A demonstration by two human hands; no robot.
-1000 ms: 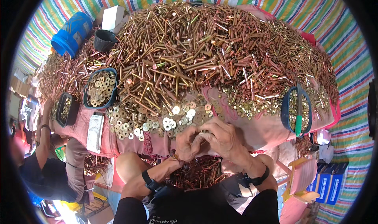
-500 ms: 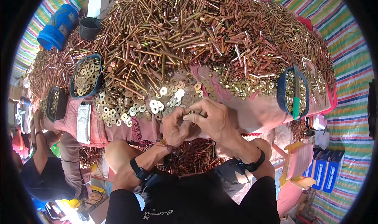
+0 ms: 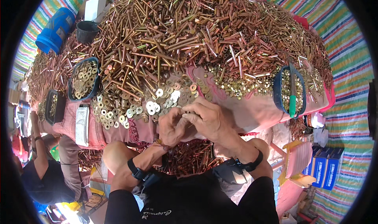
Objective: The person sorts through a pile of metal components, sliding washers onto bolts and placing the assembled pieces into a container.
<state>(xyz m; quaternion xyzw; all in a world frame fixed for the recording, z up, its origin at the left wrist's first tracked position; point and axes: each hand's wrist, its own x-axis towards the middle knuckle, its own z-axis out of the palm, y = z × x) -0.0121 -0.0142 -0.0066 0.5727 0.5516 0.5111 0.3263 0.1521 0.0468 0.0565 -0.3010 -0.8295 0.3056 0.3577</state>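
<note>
My left hand (image 3: 172,125) and my right hand (image 3: 208,119) meet at the near edge of the cloth-covered table, fingertips pinched together. Between them is a small brass-coloured metal piece, now almost wholly hidden by the fingers. Just beyond the hands lie loose flat washers (image 3: 118,107), some shining white in the sun. A scatter of small brass-coloured nuts (image 3: 236,86) lies beyond my right hand. Behind all this rises a broad heap of coppery bolts (image 3: 157,46), with hollow metal sleeves (image 3: 232,52) mixed in toward the right.
At left are a washer-filled tub (image 3: 71,88), a dark tray (image 3: 53,105), a white block (image 3: 82,125), a blue bucket (image 3: 57,30) and a black pot (image 3: 87,31). A tub of nuts (image 3: 278,92) holds a green-handled tool (image 3: 292,102) at right. Another person's arm (image 3: 39,149) shows at left.
Both hands stay together, and the fingers have closed further over the metal piece, whose ring-like end showed before. The view has shifted slightly, moving the table's things a little left.
</note>
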